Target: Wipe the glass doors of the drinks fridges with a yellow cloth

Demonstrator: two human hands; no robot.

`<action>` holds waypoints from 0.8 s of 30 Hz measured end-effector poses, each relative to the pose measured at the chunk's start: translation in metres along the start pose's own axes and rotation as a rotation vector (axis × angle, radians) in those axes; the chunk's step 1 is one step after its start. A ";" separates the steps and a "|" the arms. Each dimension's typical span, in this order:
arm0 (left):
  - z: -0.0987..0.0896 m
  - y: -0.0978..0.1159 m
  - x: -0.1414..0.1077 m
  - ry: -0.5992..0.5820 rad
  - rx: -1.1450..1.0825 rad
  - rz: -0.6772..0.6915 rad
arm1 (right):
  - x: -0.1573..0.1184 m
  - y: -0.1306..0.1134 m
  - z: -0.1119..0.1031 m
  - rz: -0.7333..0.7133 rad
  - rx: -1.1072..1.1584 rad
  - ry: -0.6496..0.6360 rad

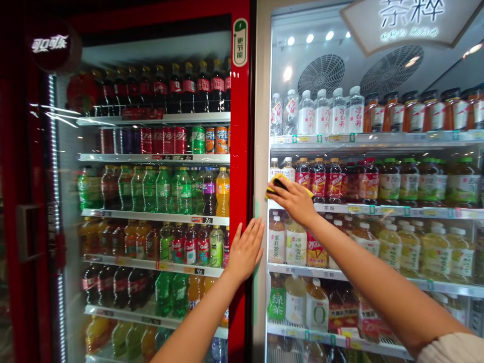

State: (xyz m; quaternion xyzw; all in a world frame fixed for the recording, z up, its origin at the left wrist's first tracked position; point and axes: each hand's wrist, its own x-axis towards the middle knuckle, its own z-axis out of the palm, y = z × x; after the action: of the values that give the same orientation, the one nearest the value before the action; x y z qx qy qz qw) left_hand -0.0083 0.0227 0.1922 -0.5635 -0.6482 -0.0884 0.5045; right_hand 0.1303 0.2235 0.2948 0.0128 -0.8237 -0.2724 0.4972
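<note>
My left hand (244, 249) lies flat with its fingers stretched upward, on the red frame (240, 131) of the left drinks cooler near its right edge. It holds nothing. My right hand (293, 201) presses a yellow and black cloth (280, 184) against the left edge of the right cooler's glass door, at the height of the second shelf. The cloth shows above and beside the fingers. The pale door frame (261, 101) of the right cooler runs between the two hands.
Behind the left glass stand rows of cola bottles (189, 85), cans (168, 140) and green bottles (162, 186). Water bottles (338, 111) and tea bottles (408, 179) fill the right cooler's shelves. A door handle (28, 232) is at far left; a lit sign (412, 25) juts at top right.
</note>
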 end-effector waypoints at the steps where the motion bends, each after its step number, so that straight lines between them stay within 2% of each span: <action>1: -0.002 0.000 0.001 0.011 -0.008 -0.012 | -0.006 -0.001 0.000 0.095 -0.031 0.053; 3: -0.007 0.001 0.003 0.032 -0.020 -0.027 | -0.019 -0.010 0.004 0.223 -0.070 0.125; 4: -0.009 0.001 0.005 0.039 -0.024 -0.026 | -0.024 -0.017 0.007 0.237 -0.068 0.125; 7: -0.012 0.004 0.013 0.045 -0.033 -0.006 | -0.021 -0.028 0.013 0.142 -0.012 0.030; 10: -0.014 0.008 0.024 0.042 -0.053 0.006 | -0.005 -0.014 0.008 0.115 0.012 -0.019; 12: -0.015 0.011 0.030 0.047 -0.072 0.000 | -0.004 -0.001 0.001 0.211 -0.010 0.017; 14: -0.015 0.014 0.033 0.057 -0.092 -0.013 | -0.015 0.002 -0.004 0.341 -0.035 0.071; 18: -0.013 0.019 0.041 0.079 -0.157 -0.021 | -0.031 -0.013 -0.004 0.430 0.039 0.076; 21: -0.013 0.022 0.057 0.090 -0.249 -0.028 | -0.013 -0.011 -0.007 0.468 0.182 0.074; 24: -0.015 0.028 0.083 0.129 -0.374 -0.089 | 0.007 0.006 -0.017 0.500 0.358 0.048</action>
State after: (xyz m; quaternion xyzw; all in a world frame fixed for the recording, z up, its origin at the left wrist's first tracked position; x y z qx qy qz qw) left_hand 0.0345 0.0754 0.2489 -0.6113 -0.6110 -0.2654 0.4272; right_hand 0.1422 0.2192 0.3090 -0.0964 -0.8242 0.0081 0.5579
